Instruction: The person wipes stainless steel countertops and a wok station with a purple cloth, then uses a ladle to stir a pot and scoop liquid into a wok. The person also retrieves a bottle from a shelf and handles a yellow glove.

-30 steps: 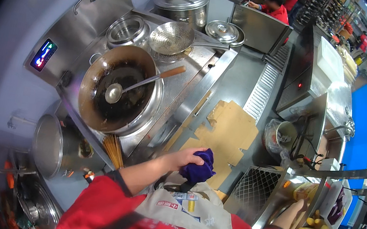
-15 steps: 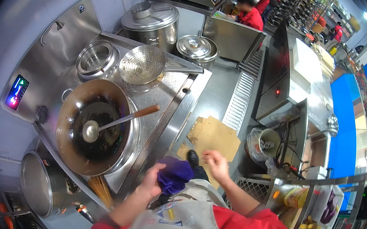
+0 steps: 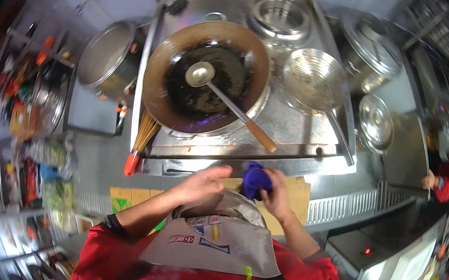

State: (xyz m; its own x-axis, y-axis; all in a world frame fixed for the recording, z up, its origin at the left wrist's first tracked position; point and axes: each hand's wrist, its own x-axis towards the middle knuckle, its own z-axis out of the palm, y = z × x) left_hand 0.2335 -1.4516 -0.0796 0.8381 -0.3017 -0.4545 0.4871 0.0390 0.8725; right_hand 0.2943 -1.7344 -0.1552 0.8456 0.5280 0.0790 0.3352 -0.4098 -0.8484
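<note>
My right hand (image 3: 278,197) grips a bunched purple cloth (image 3: 256,180) in front of my apron, near the stove's front edge. Nothing is in my left hand (image 3: 203,183), whose fingers stretch toward the cloth with a gap between. Beyond them a large brown wok (image 3: 160,69) rests on the steel stove, with dark, shiny liquid in its bottom. A ladle (image 3: 232,105) lies across it, its bowl inside the wok and its wooden handle over the near right rim.
Right of the wok sits a perforated strainer (image 3: 313,81), its handle toward me; a steel pot (image 3: 280,17) stands behind. A bamboo brush (image 3: 144,136) lies at the stove's left corner. Big pots flank the stove. A co-worker's hand (image 3: 430,181) touches a steel panel at far right.
The purple cloth has passed from my left hand to my right. My view has turned left, so the stove is now straight ahead. The ladle still rests in the wok.
</note>
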